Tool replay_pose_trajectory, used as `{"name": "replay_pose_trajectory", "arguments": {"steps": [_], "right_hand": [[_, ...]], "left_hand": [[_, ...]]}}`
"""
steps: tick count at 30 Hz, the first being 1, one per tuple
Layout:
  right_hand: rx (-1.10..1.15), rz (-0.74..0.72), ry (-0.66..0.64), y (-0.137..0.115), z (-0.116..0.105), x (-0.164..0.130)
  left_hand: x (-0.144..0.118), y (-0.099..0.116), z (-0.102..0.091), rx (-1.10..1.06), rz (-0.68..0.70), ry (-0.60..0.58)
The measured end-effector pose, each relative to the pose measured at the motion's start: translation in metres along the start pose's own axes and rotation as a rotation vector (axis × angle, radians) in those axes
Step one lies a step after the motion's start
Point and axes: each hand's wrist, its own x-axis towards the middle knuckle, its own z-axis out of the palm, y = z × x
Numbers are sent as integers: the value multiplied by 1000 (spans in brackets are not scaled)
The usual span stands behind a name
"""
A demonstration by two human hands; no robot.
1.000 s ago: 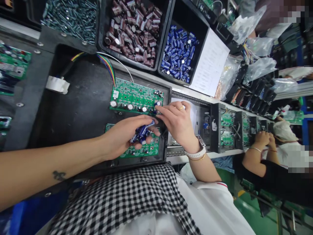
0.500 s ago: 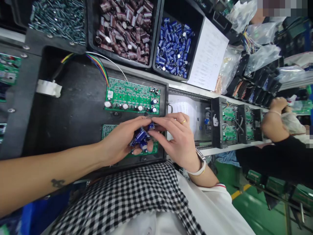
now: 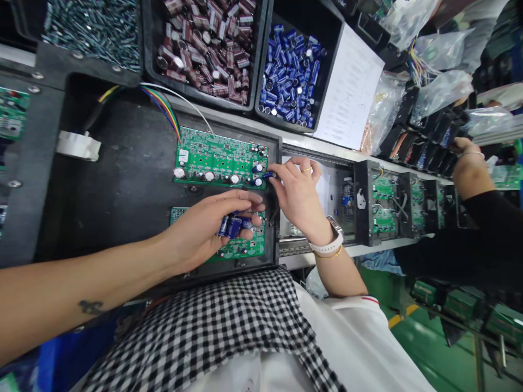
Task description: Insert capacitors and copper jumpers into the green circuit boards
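Note:
Between the thumb and fingertips of my right hand (image 3: 297, 190) is one blue capacitor (image 3: 268, 175), at the right edge of the upper green circuit board (image 3: 223, 155). White-topped capacitors stand along that board's lower side, with two blue ones at its right end. My left hand (image 3: 223, 218) cups several blue capacitors (image 3: 233, 226) in its curled fingers. It hovers over the lower circuit board (image 3: 255, 247) and hides most of it. Both boards sit in a black tray (image 3: 110, 201).
Along the back are bins of brown capacitors (image 3: 208, 49), blue capacitors (image 3: 292, 76) and small dark green parts (image 3: 93, 32). A printed sheet (image 3: 347, 87) lies beside them. On the right, a co-worker's arm (image 3: 474, 169) reaches toward small bins. More trays with boards (image 3: 384, 201) line the conveyor.
My right hand has left my left hand and moved up to the upper board's right edge, carrying one blue capacitor. My left hand stays nearly in place. The co-worker's hand has moved toward the bins.

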Motion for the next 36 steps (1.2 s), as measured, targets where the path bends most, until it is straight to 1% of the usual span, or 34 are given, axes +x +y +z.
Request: {"name": "replay_pose_trajectory", "arguments": {"steps": [3,7,10,15,20,26,31,36], "right_hand": [[-4,-6,22,0,2,2],[6,-15,22,1,4,4],[25,-2,19,2,4,5],[52,-10,-9,4,3,6],[104,-29,-6,8,3,6],[149,-33,-17,11,1,6],[158,-31,-10,10,0,7],[100,-54,39,8,7,5]], "left_hand": [[-1,1,0,3,-30,18],[-3,3,0,43,-81,-1],[-5,5,-1,86,-105,6],[-7,5,0,146,-97,-11],[-6,6,2,189,-89,-17],[-6,9,5,247,-162,8],[-3,9,4,198,-190,18],[-2,9,4,122,-253,25]]}}
